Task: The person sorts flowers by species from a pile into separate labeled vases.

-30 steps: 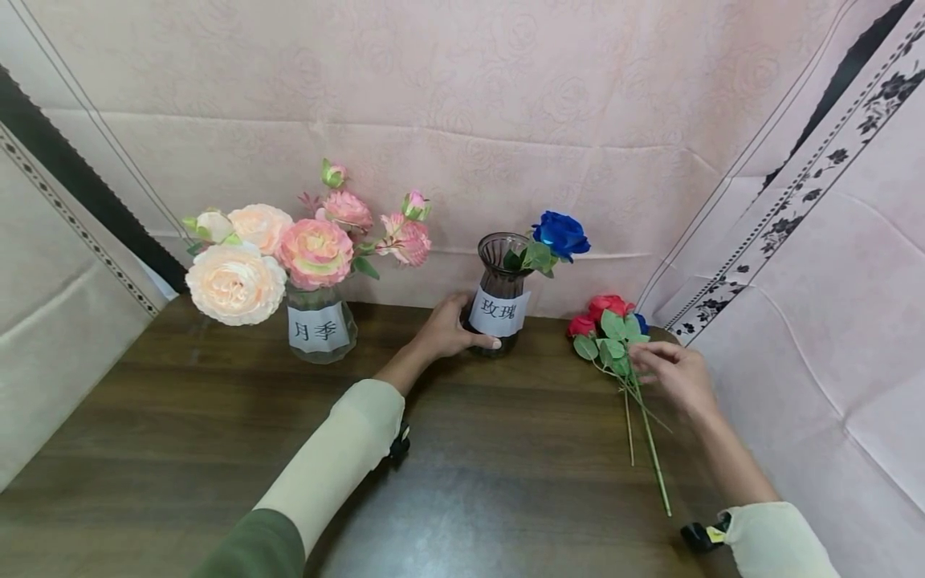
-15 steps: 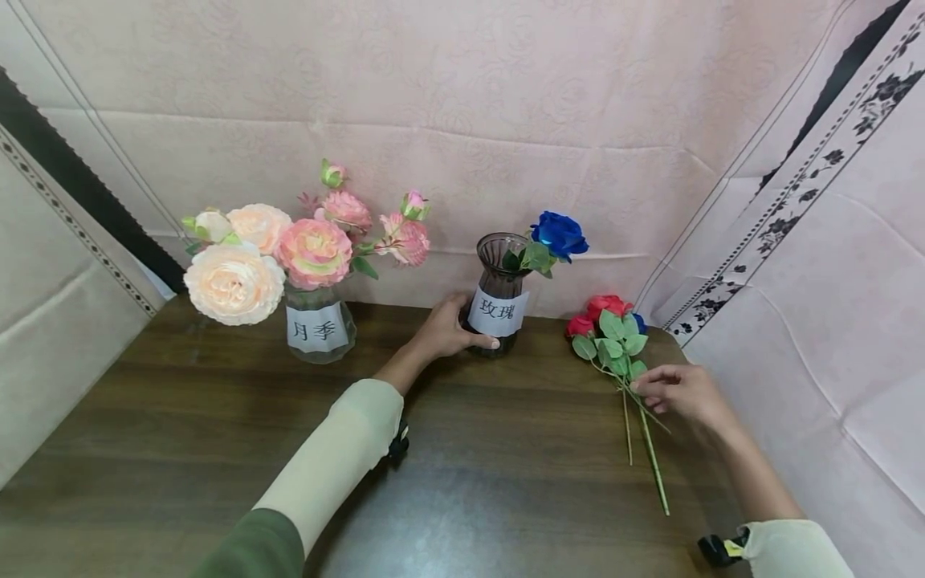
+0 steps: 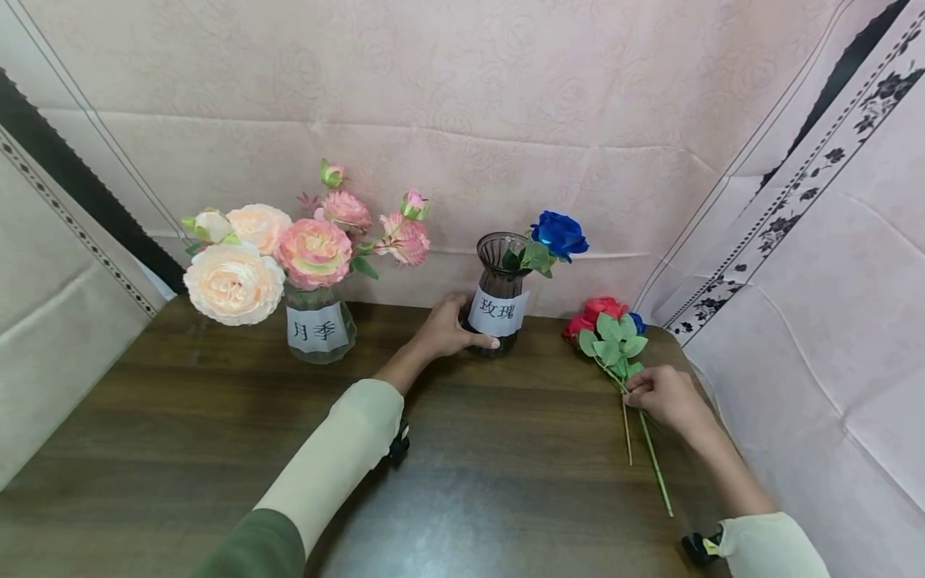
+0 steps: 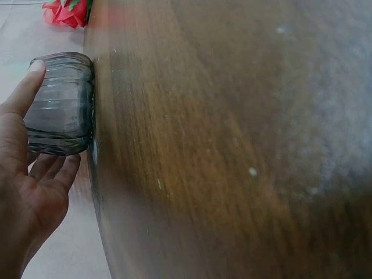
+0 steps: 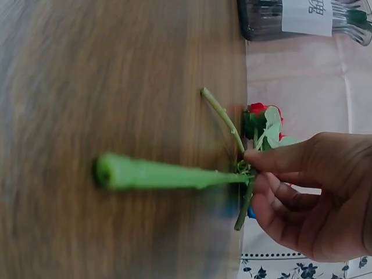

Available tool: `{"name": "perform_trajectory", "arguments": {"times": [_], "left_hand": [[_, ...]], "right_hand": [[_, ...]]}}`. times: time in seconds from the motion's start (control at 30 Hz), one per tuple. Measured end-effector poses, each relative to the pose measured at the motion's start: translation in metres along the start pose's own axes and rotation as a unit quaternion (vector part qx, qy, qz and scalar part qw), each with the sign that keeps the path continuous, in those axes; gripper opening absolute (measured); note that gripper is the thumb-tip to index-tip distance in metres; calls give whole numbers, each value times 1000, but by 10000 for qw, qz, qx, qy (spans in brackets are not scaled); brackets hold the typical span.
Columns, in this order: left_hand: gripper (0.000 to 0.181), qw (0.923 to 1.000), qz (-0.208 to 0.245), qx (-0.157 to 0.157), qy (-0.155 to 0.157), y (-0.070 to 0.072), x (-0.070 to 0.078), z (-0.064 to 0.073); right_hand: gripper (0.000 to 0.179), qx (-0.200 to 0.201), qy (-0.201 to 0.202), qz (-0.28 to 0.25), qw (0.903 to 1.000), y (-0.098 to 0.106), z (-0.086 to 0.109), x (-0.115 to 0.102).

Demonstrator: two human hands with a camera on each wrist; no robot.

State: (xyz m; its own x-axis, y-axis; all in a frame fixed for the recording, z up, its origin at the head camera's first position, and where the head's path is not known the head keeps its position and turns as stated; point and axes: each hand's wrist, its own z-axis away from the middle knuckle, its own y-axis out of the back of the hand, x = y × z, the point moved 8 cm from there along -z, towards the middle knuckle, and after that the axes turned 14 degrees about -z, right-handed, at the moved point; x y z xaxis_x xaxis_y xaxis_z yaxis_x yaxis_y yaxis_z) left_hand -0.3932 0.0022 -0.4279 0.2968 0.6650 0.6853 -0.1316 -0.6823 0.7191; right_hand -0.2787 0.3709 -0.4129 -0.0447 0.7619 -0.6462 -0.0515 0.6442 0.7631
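My left hand (image 3: 446, 327) grips the lower part of a dark ribbed glass vase (image 3: 500, 282), thumb across its front and fingers behind. The vase stands upright with a white paper label, and a blue rose (image 3: 560, 234) leans out of its mouth to the right. To the right of it lie red roses (image 3: 603, 309) and another blue rose (image 3: 637, 323), their leaves overlapping and stems crossing. My right hand (image 3: 668, 397) pinches a rose stem just below the leaves; which bloom it belongs to I cannot tell. In the right wrist view a thick green stem (image 5: 168, 174) points toward the camera.
A clear glass vase (image 3: 318, 329) with a label stands at the left, full of cream and pink flowers (image 3: 314, 253). Pale patterned cloth (image 3: 462, 177) hangs behind the brown wooden table (image 3: 506, 466) and along both sides.
My right hand moved down from the leaves to the stems, then slightly left, and now pinches one. The red blooms shifted a little. My left hand stayed on the dark vase.
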Motion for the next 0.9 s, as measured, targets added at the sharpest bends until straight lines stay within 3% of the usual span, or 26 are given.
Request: {"name": "perform_trajectory", "arguments": {"times": [0.47, 0.67, 0.9], "left_hand": [[99, 9999, 50, -19, -124, 0, 5, 0], [100, 9998, 90, -46, -148, 0, 4, -1], [100, 9999, 76, -48, -112, 0, 1, -1]], "right_hand": [[8, -18, 51, 118, 9999, 2, 1, -11], [15, -329, -322, -792, 9958, 0, 0, -9], [23, -514, -606, -1954, 9775, -1, -3, -10]]}}
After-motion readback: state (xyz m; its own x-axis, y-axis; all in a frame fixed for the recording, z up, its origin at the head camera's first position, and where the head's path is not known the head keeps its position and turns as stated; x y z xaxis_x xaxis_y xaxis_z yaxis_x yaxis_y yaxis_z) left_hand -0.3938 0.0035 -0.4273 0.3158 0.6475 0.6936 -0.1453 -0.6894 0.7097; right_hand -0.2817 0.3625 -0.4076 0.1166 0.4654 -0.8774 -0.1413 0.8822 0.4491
